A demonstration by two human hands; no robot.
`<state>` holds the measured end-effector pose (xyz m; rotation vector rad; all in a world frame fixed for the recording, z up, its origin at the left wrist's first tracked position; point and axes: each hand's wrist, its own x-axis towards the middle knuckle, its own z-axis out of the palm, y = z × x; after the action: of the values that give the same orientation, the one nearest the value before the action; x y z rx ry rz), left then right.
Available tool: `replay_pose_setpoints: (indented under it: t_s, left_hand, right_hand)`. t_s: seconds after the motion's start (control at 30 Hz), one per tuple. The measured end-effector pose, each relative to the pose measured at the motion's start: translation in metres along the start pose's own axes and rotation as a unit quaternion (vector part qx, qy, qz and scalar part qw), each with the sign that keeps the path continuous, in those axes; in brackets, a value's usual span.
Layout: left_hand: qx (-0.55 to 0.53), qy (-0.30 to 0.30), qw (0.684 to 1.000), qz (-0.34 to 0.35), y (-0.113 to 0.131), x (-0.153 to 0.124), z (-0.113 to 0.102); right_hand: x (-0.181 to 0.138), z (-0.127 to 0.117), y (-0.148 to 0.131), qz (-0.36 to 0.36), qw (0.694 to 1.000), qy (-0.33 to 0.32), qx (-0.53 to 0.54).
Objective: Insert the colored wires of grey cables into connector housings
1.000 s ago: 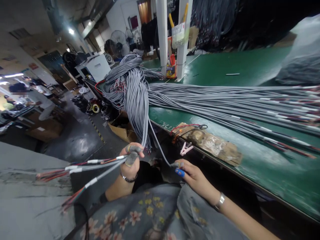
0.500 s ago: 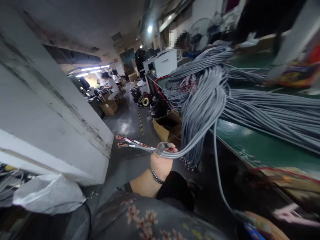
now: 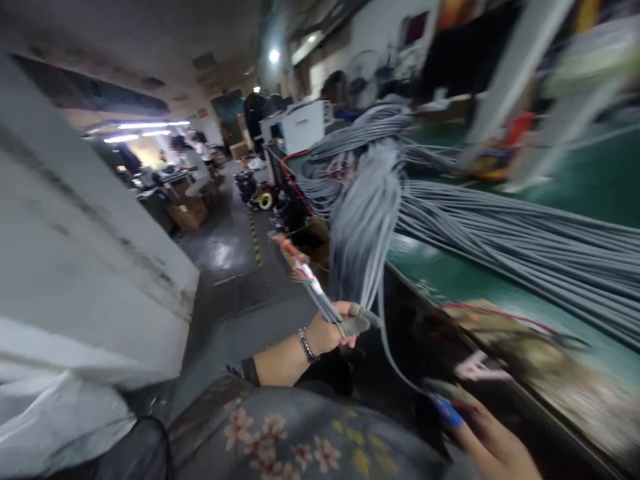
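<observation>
My left hand (image 3: 325, 333), with grey covers on finger and thumb, is closed around a few grey cables (image 3: 323, 300). Their ends fan into thin coloured wires past white sleeves and point up and left. Lower right, my right hand (image 3: 493, 437) is closed on a blue-handled tool (image 3: 447, 410) whose working end is blurred. A single grey cable (image 3: 391, 353) runs down to that hand; whether the fingers or the tool grip it, I cannot tell. Beside my left hand, a thick bundle of grey cables (image 3: 370, 200) hangs over the table edge.
More grey cables (image 3: 510, 233) stretch along the green table (image 3: 425, 267) on the right. A cardboard box (image 3: 315, 243) stands on the floor beneath. On the left is a white pillar (image 3: 85, 267) with a white sack (image 3: 60, 420) below. People sit at a far bench.
My left hand has turned, so the wire ends now point up rather than left. My right hand has come further into view with the blue-handled tool. The view has shifted right.
</observation>
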<state>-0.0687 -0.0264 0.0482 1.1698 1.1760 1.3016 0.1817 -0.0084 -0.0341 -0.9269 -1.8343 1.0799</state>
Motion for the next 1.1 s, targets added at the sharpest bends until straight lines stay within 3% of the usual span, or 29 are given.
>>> replay_pose_setpoints:
  t_s: [0.07, 0.13, 0.27, 0.33, 0.57, 0.67, 0.83, 1.0, 1.1]
  left_hand:
    - [0.075, -0.109, 0.99, -0.044, -0.007, 0.012, 0.02]
    - [0.122, -0.169, 0.978, -0.031, -0.015, 0.021, 0.041]
    - [0.142, -0.166, 0.974, 0.064, -0.027, 0.026, 0.063]
    - [0.154, -0.169, 0.971, 0.07, -0.028, 0.027, 0.062]
    - [0.193, -0.291, 0.936, 0.046, -0.017, 0.029, 0.041]
    - [0.206, -0.311, 0.927, 0.039, -0.018, 0.029, 0.032]
    - [0.265, -0.322, 0.902, 0.113, -0.024, 0.033, 0.023]
    - [0.285, -0.304, 0.899, 0.133, -0.024, 0.034, 0.03]
    - [0.282, -0.296, 0.906, 0.109, -0.022, 0.032, 0.036]
  right_hand:
    - [0.002, 0.005, -0.012, 0.057, 0.997, 0.053, 0.025]
    - [0.006, 0.008, -0.022, 0.088, 0.989, 0.1, 0.059]
    - [0.01, 0.011, -0.032, 0.128, 0.971, 0.173, 0.107]
    - [0.009, 0.011, -0.033, 0.128, 0.97, 0.169, 0.119]
    - [0.013, 0.016, -0.041, 0.053, 0.987, 0.139, 0.065]
    - [0.015, 0.021, -0.045, 0.087, 0.986, 0.091, 0.112]
    - [0.023, 0.024, -0.052, 0.146, 0.965, 0.068, 0.208]
    - [0.026, 0.028, -0.058, 0.194, 0.938, 0.079, 0.277]
    - [0.023, 0.03, -0.057, 0.244, 0.907, 0.084, 0.334]
